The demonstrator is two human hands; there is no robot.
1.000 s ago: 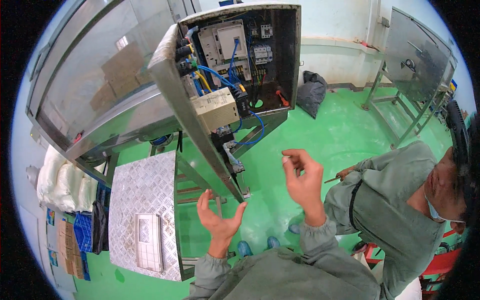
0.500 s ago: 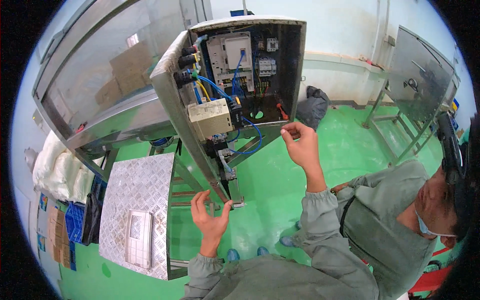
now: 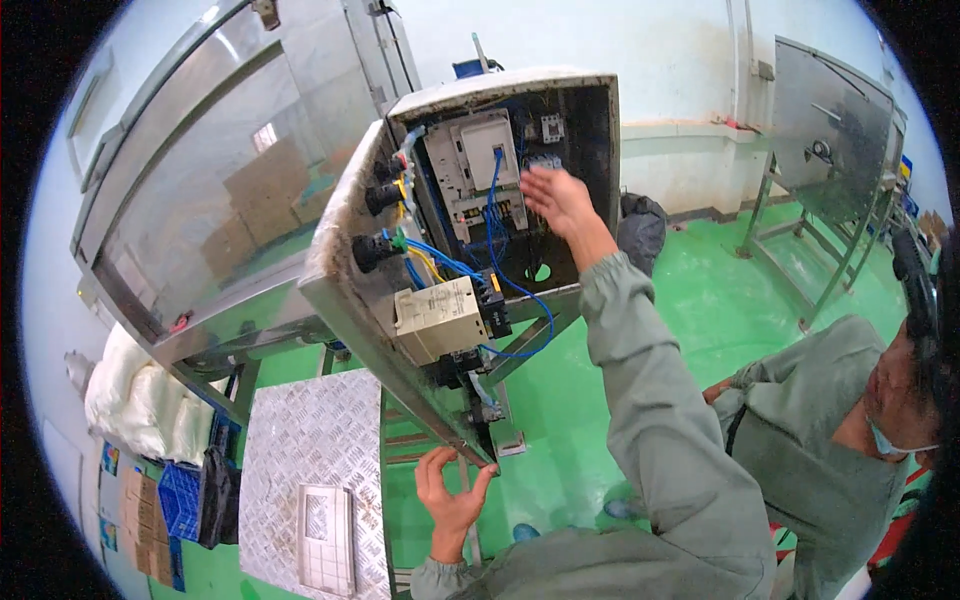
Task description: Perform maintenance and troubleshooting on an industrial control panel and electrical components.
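Note:
An electrical control cabinet (image 3: pixel 500 85) stands with its metal door (image 3: pixel 345 250) swung toward me. My right hand (image 3: pixel 565 205) reaches into the cabinet's opening with fingers stretched out and nothing in them, partly hiding the circuit breakers (image 3: pixel 543 162). Left of it sits a white module (image 3: pixel 482 150) with a blue cable (image 3: pixel 493 195) plugged in. A beige boxy device (image 3: pixel 435 318) and black switch backs (image 3: pixel 375 252) are fixed to the door's inner side. Below, my left hand (image 3: pixel 452 505) is at the door's lower corner, thumb and fingers apart; whether it touches is unclear.
A patterned metal plate (image 3: pixel 270 450) bearing a light rectangular panel (image 3: pixel 325 540) is at lower left. A person in grey-green clothes (image 3: pixel 820 420) is close on my right. White sacks (image 3: pixel 150 395), a blue crate (image 3: pixel 180 500) and a steel stand (image 3: pixel 830 160) are farther off.
My right hand has moved up and forward into the cabinet opening, its fingers straightening. My left hand has come to the door's lower corner. The view has shifted, so the cabinet appears lower.

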